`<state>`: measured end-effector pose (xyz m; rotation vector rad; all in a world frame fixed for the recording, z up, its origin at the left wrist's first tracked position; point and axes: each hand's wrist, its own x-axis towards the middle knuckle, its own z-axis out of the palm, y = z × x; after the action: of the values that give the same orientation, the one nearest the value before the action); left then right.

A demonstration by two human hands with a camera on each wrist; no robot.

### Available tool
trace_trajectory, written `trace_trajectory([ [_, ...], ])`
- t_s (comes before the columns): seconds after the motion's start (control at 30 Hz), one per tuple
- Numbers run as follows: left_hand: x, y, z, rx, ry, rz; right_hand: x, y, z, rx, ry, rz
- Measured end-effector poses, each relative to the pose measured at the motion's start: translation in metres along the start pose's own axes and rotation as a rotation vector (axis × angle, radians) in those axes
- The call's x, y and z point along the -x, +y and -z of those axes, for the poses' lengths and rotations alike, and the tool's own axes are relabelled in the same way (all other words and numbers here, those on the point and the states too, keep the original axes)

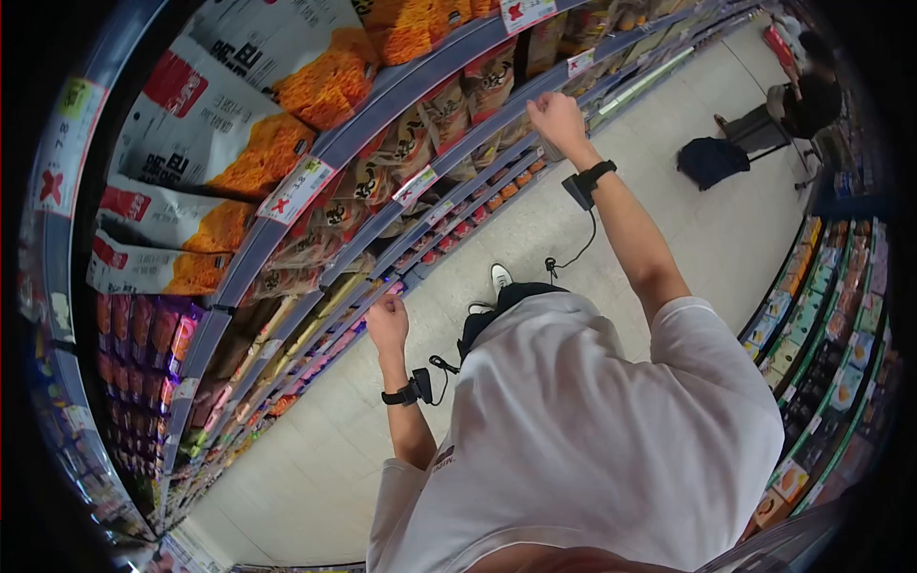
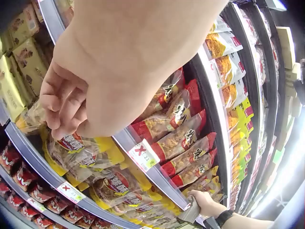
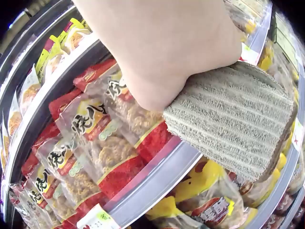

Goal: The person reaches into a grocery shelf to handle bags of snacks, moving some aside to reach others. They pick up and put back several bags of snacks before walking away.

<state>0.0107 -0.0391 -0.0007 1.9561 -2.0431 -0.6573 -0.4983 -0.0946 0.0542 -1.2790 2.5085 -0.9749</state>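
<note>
My right hand (image 1: 559,122) grips a folded grey striped cloth (image 3: 233,119) with a ribbed, towel-like face. In the right wrist view the cloth overlaps the shelf edge (image 3: 157,183), beside clear snack bags (image 3: 102,133) with red ends. The left wrist view shows the same cloth (image 2: 189,212) under the right hand's fingers at that edge. My left hand (image 1: 387,327) holds nothing, its fingers (image 2: 66,102) loosely curled. It hangs in front of yellow-trimmed snack bags (image 2: 114,186) on a lower shelf.
White and orange snack packs (image 1: 205,138) fill the upper shelf at the left. Price tags (image 1: 294,189) line the shelf fronts. Further up the aisle is a person (image 1: 812,100) by a cart, with a dark bag (image 1: 712,162). Another stocked shelf (image 1: 821,334) stands behind on the right.
</note>
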Motion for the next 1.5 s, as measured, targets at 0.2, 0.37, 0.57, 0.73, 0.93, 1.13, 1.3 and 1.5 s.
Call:
trace_trajectory([
  [0.2, 0.022, 0.018, -0.03, 0.027, -0.11, 0.025, -0.043, 0.002, 0.019, 0.048, 0.0, -0.001],
  [0.37, 0.033, 0.051, -0.063, 0.053, -0.123, 0.016, -0.082, 0.011, 0.01, 0.009, -0.029, 0.101],
  [0.57, 0.013, 0.136, -0.141, 0.079, -0.127, 0.01, -0.113, 0.015, 0.024, 0.1, -0.235, 0.153],
  [0.73, -0.003, 0.268, -0.158, 0.177, -0.149, -0.08, -0.125, 0.036, 0.016, -0.012, -0.266, 0.224],
  [0.93, -0.049, 0.364, -0.161, 0.262, -0.108, -0.25, -0.118, 0.071, 0.03, -0.089, -0.253, 0.396],
  [1.13, -0.11, 0.439, -0.165, 0.427, 0.185, -0.45, -0.12, 0.078, 0.027, -0.147, -0.192, 0.389],
  [1.3, -0.141, 0.466, -0.18, 0.489, 0.318, -0.391, -0.124, 0.077, 0.025, -0.174, -0.185, 0.469],
  [1.5, -0.175, 0.477, -0.2, 0.458, 0.24, -0.3, -0.129, 0.077, 0.023, -0.234, -0.246, 0.45],
])
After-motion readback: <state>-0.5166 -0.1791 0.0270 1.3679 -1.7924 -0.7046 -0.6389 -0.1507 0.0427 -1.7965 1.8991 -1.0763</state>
